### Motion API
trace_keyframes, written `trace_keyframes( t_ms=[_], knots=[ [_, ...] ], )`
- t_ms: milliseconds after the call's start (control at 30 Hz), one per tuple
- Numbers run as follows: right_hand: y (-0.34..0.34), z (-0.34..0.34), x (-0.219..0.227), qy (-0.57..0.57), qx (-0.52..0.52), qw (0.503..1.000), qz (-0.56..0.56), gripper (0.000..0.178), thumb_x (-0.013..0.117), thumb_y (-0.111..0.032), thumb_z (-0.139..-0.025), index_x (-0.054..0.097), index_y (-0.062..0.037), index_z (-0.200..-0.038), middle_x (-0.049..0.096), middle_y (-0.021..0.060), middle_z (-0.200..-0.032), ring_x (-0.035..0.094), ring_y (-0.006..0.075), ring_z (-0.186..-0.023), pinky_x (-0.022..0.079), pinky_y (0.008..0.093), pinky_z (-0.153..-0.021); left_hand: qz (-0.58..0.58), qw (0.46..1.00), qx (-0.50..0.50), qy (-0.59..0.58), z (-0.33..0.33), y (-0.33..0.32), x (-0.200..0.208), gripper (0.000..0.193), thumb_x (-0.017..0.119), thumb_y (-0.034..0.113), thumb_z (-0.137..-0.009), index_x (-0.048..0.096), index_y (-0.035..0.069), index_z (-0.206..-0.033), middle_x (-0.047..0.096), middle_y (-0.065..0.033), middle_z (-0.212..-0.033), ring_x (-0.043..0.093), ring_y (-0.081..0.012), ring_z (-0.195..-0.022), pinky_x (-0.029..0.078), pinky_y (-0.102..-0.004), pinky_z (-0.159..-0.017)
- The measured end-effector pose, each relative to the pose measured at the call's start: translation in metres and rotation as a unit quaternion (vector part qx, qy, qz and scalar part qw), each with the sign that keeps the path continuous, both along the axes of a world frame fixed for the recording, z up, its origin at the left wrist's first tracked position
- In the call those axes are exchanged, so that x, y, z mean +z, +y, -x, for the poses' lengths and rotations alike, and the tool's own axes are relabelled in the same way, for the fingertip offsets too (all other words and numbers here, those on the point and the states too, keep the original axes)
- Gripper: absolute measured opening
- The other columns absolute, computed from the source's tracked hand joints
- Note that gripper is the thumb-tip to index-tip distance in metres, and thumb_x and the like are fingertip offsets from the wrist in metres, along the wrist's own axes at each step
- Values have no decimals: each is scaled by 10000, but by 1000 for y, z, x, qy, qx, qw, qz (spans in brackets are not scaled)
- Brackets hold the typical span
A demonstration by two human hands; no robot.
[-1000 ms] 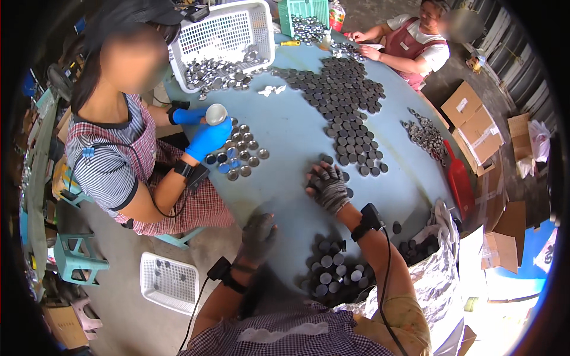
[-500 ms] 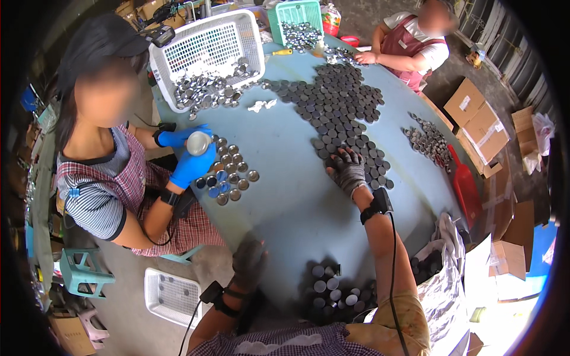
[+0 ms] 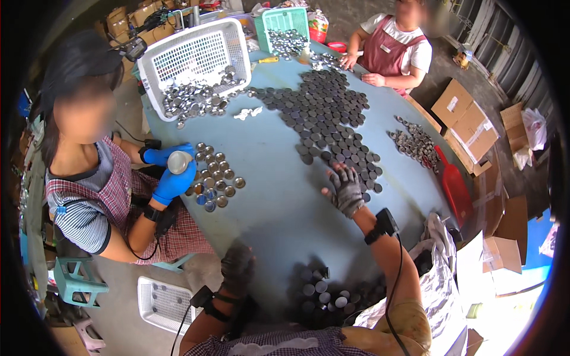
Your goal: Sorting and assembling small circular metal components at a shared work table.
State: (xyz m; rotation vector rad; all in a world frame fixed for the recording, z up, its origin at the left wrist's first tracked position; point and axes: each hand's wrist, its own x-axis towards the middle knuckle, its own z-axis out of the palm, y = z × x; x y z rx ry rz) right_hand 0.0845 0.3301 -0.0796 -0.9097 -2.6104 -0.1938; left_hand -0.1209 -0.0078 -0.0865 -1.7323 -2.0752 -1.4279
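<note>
My right hand (image 3: 346, 191), in a dark grey fingerless glove, lies palm down with its fingers spread. Its fingertips reach the near edge of a broad patch of dark round discs (image 3: 332, 113) spread flat on the blue-grey table (image 3: 267, 178). Nothing shows gripped in it. My left hand (image 3: 238, 268), in a dark glove, is low at the table's near left edge, in shadow; its fingers are hard to make out. Between my forearms and the table edge lies a group of loose dark and grey round pieces (image 3: 321, 287).
At left a co-worker's blue-gloved hands hold a pale round piece (image 3: 179, 162) beside shiny round caps (image 3: 221, 172). A white basket (image 3: 196, 47), a green basket (image 3: 284, 18), a small metal pile (image 3: 415, 142) and a red dustpan (image 3: 456, 190) surround the discs.
The whole view has shifted a little. My right hand has drawn back toward me from among the discs to their near edge. The co-worker at the far side has moved their hands apart.
</note>
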Motion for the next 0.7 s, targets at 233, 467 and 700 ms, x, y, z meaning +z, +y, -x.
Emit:
trace_keyframes(
  t_ms=[233,467,700],
  knots=[
    [8,-43,-11,-153,-31,982,103,546,544,-446,-824,492,-189,-1303,353,136,-1425,271,332,-1349,175,521,-1105,14,1000,0,-16,-1,5,3,242,635,36,-707,593,8,-944,614,-152,-850,602,-324,-788,501,-403,-708],
    [54,1,-18,12,-95,995,-39,414,599,-290,-786,581,-143,-1173,463,135,-1324,391,339,-1250,274,508,-1052,45,998,13,-42,-2,-1,0,149,602,86,-786,593,11,-915,606,-151,-861,591,-328,-787,493,-417,-702],
    [30,97,-47,-7,132,991,-18,436,539,-368,-831,544,-125,-1194,468,104,-1321,362,333,-1287,266,506,-1059,5,1000,-4,-20,-4,-1,-5,216,602,-15,-696,571,-1,-910,588,-153,-813,581,-325,-730,494,-394,-671]
  ],
)
